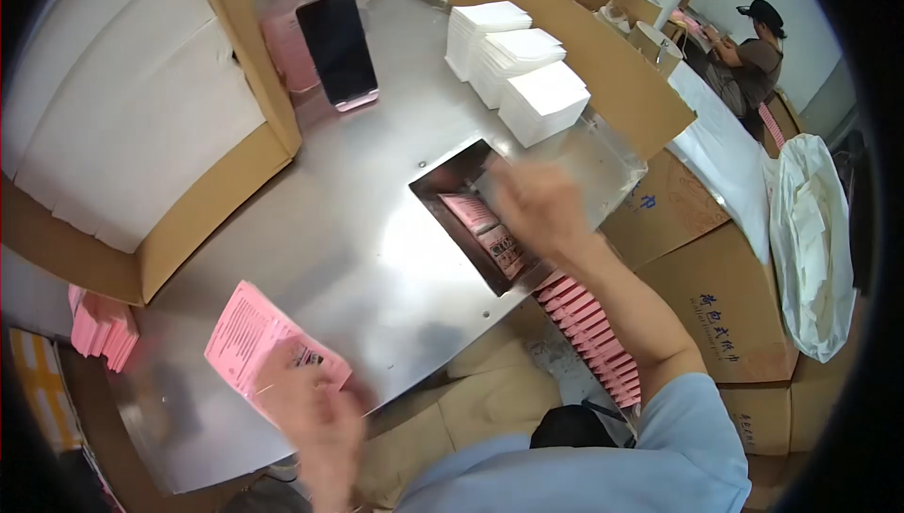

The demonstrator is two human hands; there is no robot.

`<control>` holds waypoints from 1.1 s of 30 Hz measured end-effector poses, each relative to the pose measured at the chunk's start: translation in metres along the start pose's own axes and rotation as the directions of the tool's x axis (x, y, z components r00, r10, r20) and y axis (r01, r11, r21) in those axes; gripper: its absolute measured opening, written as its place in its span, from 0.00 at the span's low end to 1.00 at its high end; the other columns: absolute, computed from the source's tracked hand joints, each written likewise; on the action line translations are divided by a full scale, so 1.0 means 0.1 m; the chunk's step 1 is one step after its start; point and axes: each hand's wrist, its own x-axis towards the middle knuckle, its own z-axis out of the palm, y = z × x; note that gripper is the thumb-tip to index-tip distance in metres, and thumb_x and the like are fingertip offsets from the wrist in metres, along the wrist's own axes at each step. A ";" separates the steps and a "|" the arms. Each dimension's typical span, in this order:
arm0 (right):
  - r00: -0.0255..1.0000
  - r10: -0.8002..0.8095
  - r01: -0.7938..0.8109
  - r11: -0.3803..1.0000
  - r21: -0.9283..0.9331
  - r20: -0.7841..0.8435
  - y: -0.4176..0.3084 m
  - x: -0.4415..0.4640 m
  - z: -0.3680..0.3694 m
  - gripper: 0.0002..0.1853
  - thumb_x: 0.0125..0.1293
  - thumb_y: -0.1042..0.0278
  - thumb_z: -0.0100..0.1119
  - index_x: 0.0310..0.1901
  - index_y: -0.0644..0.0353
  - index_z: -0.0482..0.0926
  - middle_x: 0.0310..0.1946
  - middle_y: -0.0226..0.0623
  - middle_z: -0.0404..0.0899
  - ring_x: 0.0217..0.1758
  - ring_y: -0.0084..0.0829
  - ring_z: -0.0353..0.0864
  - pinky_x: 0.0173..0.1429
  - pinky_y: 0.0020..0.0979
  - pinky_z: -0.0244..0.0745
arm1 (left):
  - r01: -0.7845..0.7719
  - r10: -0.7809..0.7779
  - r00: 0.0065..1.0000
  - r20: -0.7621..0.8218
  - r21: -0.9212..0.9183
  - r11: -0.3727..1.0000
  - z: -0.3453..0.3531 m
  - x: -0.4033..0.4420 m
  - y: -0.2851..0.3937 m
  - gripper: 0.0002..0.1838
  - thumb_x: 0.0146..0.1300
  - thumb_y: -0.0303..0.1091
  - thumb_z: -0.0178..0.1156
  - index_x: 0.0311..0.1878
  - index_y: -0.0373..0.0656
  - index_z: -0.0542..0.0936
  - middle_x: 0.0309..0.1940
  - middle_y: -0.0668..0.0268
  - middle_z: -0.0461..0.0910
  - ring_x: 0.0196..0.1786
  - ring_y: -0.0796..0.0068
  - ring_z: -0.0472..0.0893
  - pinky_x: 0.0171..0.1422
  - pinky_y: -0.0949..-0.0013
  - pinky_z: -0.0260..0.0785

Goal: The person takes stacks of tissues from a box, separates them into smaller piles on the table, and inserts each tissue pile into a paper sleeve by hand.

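Observation:
My left hand [315, 414] is closed on a pink printed packet [247, 334] over the front left of the metal table [363, 231]. The hand is somewhat blurred. My right hand [541, 202] is curled and smeared by motion at the right edge of the rectangular opening [452, 169]; whether its fingers hold anything cannot be made out. Inside the opening lie pink packets [485, 231] with black print. Beyond my right hand stand stacks of white folded tissues [544, 104].
A phone [337, 50] leans on a stand beside a pink bottle [289, 38]. A cardboard box [217, 184] holds white sheets at left. Pink packets [102, 325] hang at the left edge; more [589, 339] fill a box below right. Another person [753, 61] sits at back right.

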 end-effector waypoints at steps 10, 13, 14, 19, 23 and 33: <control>0.977 0.059 -0.119 0.948 -0.296 -0.204 0.61 0.05 0.02 0.23 0.48 0.56 0.71 0.45 0.58 0.81 0.46 0.40 0.76 0.54 0.46 0.73 0.59 0.49 0.65 | 0.166 -0.228 0.966 0.126 0.374 0.912 -0.29 -0.13 -0.73 0.10 0.62 0.24 0.58 0.48 0.42 0.76 0.42 0.61 0.75 0.52 0.53 0.74 0.71 0.44 0.52; 0.961 -0.018 -0.104 0.902 -0.420 -0.277 0.56 -0.01 -0.11 0.16 0.53 0.58 0.68 0.39 0.59 0.81 0.39 0.39 0.76 0.47 0.44 0.74 0.56 0.46 0.66 | 0.078 -0.138 0.986 0.095 0.470 0.879 -0.30 0.03 -0.53 0.10 0.63 0.23 0.58 0.47 0.44 0.77 0.41 0.62 0.75 0.51 0.54 0.74 0.70 0.44 0.54; 0.968 -0.005 -0.100 0.908 -0.406 -0.250 0.58 0.02 -0.12 0.13 0.55 0.59 0.67 0.35 0.59 0.81 0.37 0.39 0.76 0.46 0.43 0.74 0.55 0.46 0.66 | 0.014 -0.036 0.999 0.025 0.580 0.814 -0.28 0.15 -0.39 0.11 0.62 0.22 0.59 0.47 0.45 0.77 0.41 0.61 0.75 0.51 0.54 0.74 0.69 0.43 0.54; 0.975 0.083 -0.140 0.949 -0.282 -0.205 0.49 0.10 -0.19 0.10 0.63 0.63 0.62 0.28 0.60 0.83 0.31 0.39 0.76 0.42 0.40 0.75 0.51 0.44 0.67 | -0.324 0.286 0.903 0.321 0.071 0.944 0.37 0.29 0.11 0.11 0.62 0.25 0.62 0.48 0.43 0.79 0.41 0.57 0.73 0.50 0.53 0.73 0.62 0.47 0.60; 0.975 0.140 -0.170 0.970 -0.173 -0.174 0.56 0.06 -0.24 0.11 0.64 0.65 0.60 0.26 0.59 0.83 0.31 0.37 0.76 0.42 0.40 0.74 0.48 0.43 0.68 | -0.233 0.200 0.966 0.163 0.216 0.948 0.65 0.27 0.12 0.10 0.62 0.28 0.64 0.46 0.42 0.79 0.41 0.55 0.74 0.49 0.52 0.72 0.59 0.50 0.61; 0.975 -0.100 0.079 0.991 -0.108 -0.200 0.44 -0.20 -0.18 0.21 0.59 0.74 0.64 0.56 0.62 0.81 0.52 0.49 0.81 0.56 0.52 0.78 0.62 0.46 0.73 | -0.282 0.306 0.921 0.240 -0.131 0.951 0.95 0.28 0.25 0.15 0.57 0.29 0.68 0.46 0.38 0.78 0.50 0.52 0.74 0.53 0.50 0.72 0.56 0.48 0.63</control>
